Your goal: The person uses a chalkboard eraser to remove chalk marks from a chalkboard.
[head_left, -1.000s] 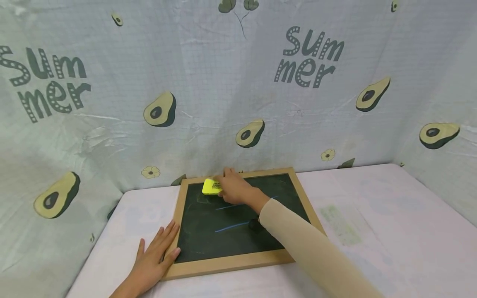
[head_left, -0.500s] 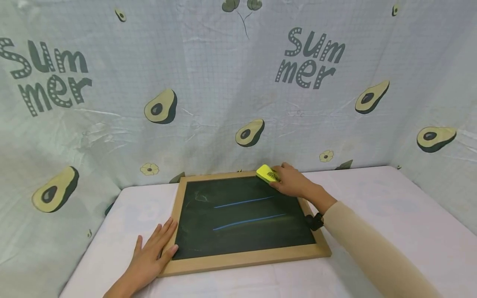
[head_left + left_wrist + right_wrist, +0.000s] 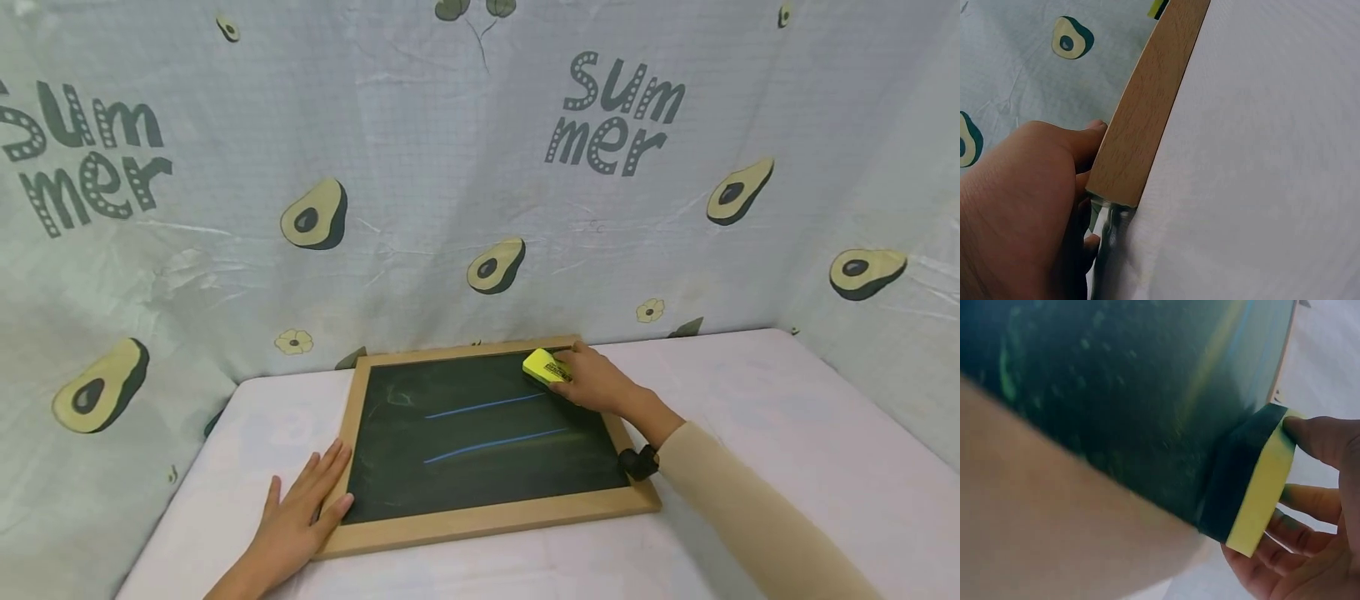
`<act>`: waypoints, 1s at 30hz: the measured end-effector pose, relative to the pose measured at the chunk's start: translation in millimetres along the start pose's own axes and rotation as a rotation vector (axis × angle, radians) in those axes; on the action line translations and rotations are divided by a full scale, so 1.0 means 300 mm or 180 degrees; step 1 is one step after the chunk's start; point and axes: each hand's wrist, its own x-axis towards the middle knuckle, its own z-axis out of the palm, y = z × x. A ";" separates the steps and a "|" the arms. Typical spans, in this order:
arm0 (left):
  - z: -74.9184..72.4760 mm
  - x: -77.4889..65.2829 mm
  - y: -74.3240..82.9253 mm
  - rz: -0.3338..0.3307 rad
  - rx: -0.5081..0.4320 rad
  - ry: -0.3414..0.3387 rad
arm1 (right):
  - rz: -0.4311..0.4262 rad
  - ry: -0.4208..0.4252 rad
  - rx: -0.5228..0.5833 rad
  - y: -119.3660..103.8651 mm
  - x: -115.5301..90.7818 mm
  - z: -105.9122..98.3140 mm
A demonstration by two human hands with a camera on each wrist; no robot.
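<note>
A chalkboard (image 3: 487,487) with a wooden frame lies on the table, bearing two long blue chalk lines (image 3: 495,445). My right hand (image 3: 603,381) grips a yellow eraser (image 3: 540,367) near the board's top right corner, above the upper line. In the right wrist view, thumb and fingers hold the eraser (image 3: 1263,487) by its yellow body, and its dark felt side faces the board. My left hand (image 3: 296,521) rests with spread fingers on the frame's lower left side. Beside the frame's corner (image 3: 1141,119), the left wrist view shows the back of that hand (image 3: 1022,187).
A pale cloth covers the table (image 3: 750,433). Behind it hangs a curtain (image 3: 420,167) printed with avocados and lettering. Faint chalk smudges (image 3: 397,398) mark the board's upper left. A small black device (image 3: 639,462) sits at my right wrist.
My right hand has carried the eraser from the board's upper left to its upper right, then slightly down. Both blue lines now show unobstructed by the arm. My left hand stays on the frame.
</note>
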 end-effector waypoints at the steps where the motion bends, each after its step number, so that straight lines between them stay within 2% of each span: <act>1: 0.002 0.001 0.002 0.0001 0.0009 0.0003 | 0.0033 -0.0007 -0.0015 0.000 -0.001 0.007; 9: 0.011 0.008 0.000 0.0081 0.0019 0.0009 | 0.0246 -0.0021 -0.0118 0.001 -0.002 0.015; 14: 0.008 0.001 -0.008 0.0082 0.0023 0.0042 | 0.0146 -0.0025 0.0125 0.000 0.021 0.008; 21: 0.017 0.002 -0.005 0.0115 0.0011 0.0070 | 0.0024 -0.0006 0.0169 0.007 0.029 0.007; 30: -0.002 -0.002 0.004 0.0064 0.0066 0.0053 | -0.0075 0.0029 0.0248 -0.029 0.048 0.027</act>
